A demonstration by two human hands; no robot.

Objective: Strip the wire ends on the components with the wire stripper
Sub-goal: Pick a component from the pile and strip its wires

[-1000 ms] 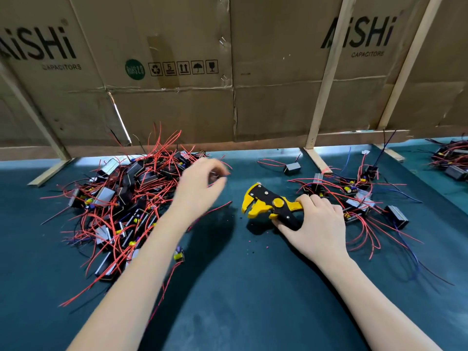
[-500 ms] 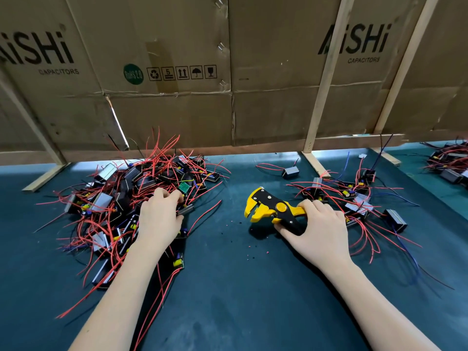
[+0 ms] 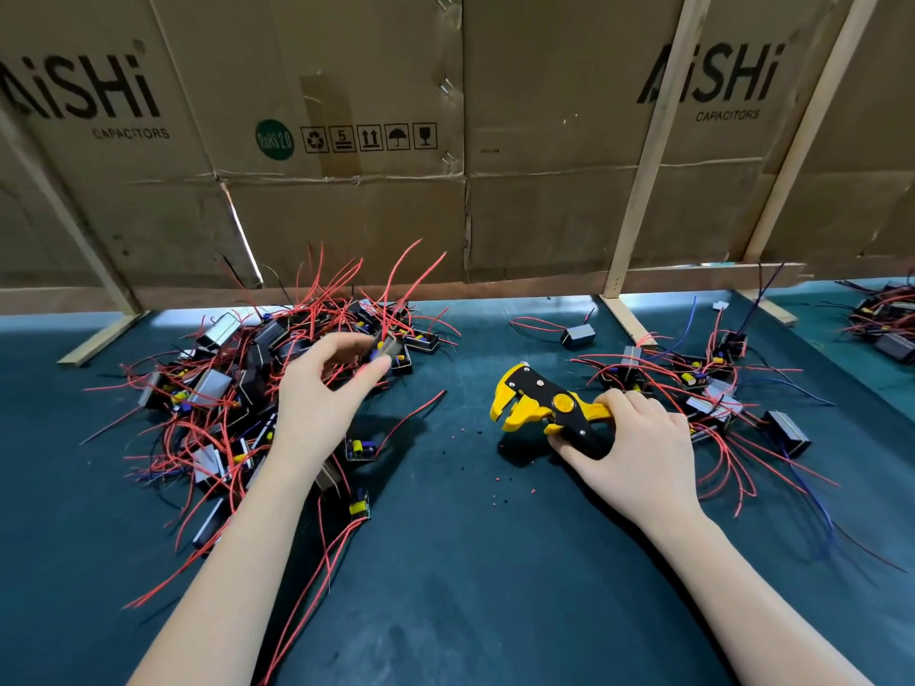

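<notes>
A big heap of small black components with red wires (image 3: 223, 388) lies on the left of the dark green mat. My left hand (image 3: 322, 393) is raised just above the heap and pinches one component (image 3: 388, 348) between thumb and fingers; its red wires stick upward and the picture is blurred there. My right hand (image 3: 638, 438) grips the handles of the yellow and black wire stripper (image 3: 539, 403), which lies on the mat with its jaws pointing left. A smaller pile of components with red and blue wires (image 3: 703, 383) sits right behind that hand.
A wall of cardboard boxes (image 3: 445, 141) braced by wooden slats closes off the back. One lone component (image 3: 579, 334) lies near the slat foot. More components (image 3: 886, 319) lie at the far right. Small bits of stripped insulation (image 3: 500, 482) dot the mat.
My left hand dipped into the heap, then rose with a component pinched in its fingers, dragging red wires up. My right hand and the stripper have stayed put.
</notes>
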